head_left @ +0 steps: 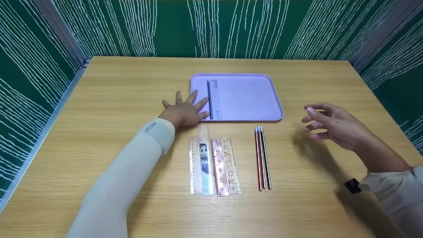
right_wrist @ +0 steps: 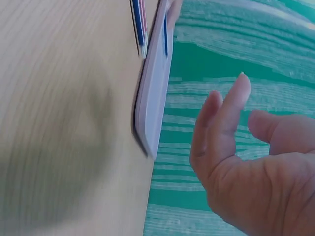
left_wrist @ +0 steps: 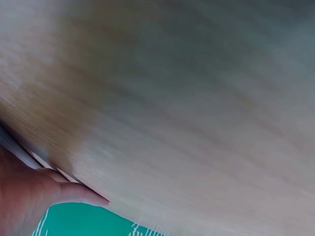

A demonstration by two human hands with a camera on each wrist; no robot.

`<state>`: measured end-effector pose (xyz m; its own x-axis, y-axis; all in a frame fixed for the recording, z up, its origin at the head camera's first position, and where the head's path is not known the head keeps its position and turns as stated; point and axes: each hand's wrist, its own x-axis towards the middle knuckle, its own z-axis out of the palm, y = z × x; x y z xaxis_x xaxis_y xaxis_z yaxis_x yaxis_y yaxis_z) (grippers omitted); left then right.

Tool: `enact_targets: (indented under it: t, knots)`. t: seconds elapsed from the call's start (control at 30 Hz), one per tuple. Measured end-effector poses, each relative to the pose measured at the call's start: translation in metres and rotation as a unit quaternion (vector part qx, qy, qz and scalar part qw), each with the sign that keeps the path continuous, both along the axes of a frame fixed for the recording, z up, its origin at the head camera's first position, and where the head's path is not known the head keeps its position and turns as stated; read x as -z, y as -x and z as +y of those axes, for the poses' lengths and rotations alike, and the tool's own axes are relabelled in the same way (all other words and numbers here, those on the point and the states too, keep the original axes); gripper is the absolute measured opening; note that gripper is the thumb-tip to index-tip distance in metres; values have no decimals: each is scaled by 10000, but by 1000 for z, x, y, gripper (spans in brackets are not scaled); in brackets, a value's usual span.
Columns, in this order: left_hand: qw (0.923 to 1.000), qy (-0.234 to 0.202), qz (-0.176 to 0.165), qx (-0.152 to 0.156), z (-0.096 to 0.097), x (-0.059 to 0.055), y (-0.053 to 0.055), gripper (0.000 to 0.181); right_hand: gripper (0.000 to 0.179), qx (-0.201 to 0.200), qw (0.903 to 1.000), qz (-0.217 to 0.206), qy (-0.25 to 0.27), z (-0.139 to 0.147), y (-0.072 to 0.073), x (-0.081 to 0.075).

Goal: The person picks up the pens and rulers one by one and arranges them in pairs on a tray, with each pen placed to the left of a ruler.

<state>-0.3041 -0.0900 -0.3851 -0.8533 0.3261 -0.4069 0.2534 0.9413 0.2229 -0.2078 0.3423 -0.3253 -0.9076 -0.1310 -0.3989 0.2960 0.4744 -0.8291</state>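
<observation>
My left hand (head_left: 185,111) lies with spread fingers over the left edge of the purple tray (head_left: 248,99), its thumb and index fingertips close to a dark pencil (head_left: 210,99). Beside that pencil in the tray is a clear ruler (head_left: 215,100). To the right of the tray, my right hand (head_left: 337,125) hovers above the table with loosely bent fingers and holds nothing. In the right wrist view the same right hand (right_wrist: 251,167) has a gap between thumb and fingers. The left wrist view shows only part of the left hand (left_wrist: 39,194) at its lower left.
In front of the tray several clear and pink rulers (head_left: 220,168) lie side by side, partly overlapping. Right of them is a small group of red and dark pencils (head_left: 263,158). Green panels (head_left: 175,29) with white streaks border the wooden table (head_left: 125,79) at the back and sides.
</observation>
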Motion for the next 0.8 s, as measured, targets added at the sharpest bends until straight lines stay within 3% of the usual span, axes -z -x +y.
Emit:
enact_targets:
  t: [0.13,0.4,0.57,0.8]
  knots:
    - [10000,-45,21,-4,0,1,-1,71,69,-32,10000,-62,-16,25,-3,0]
    - [10000,-58,-31,-35,-1,-1,-1,71,33,-185,9992,183,-301,75,-8,4]
    - [10000,-39,-54,-38,-2,-2,-2,70,23,40,9984,179,-532,102,-10,8]
    - [10000,-36,-39,-13,-3,-1,-2,71,22,459,9965,-251,-658,140,-11,19]
